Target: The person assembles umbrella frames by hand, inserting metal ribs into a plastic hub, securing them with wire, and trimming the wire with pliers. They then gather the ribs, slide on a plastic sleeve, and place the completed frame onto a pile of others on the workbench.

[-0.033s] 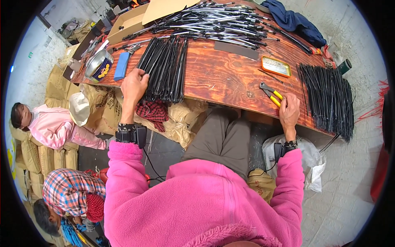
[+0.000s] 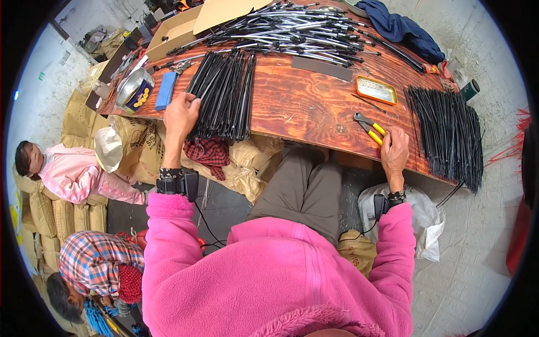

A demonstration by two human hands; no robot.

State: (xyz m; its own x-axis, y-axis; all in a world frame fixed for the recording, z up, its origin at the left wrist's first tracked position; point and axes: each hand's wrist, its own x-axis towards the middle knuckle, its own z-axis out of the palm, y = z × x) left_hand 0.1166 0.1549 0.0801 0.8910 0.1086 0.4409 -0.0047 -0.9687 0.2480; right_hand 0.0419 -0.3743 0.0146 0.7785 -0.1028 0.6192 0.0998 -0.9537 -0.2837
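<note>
Two bare hands of mine rest at the near part of a wooden worktop (image 2: 314, 106). My right hand (image 2: 395, 147) is beside yellow-handled pliers (image 2: 373, 135), fingers curled; I cannot tell whether they grip. My left hand (image 2: 181, 115) bends at the left side of a bundle of black rods (image 2: 224, 95), thumb and forefinger close together; any pinch is unclear. That bundle and the black strands (image 2: 449, 132) on the right lie gathered, roughly parallel; beyond, a silver-and-black heap (image 2: 292, 33) sprawls loose, so I judge the work partway along, much remaining. The worktop is reddish and strongly grained, the rods slim and loop-ended, the strands bristly, the heap shiny.
</note>
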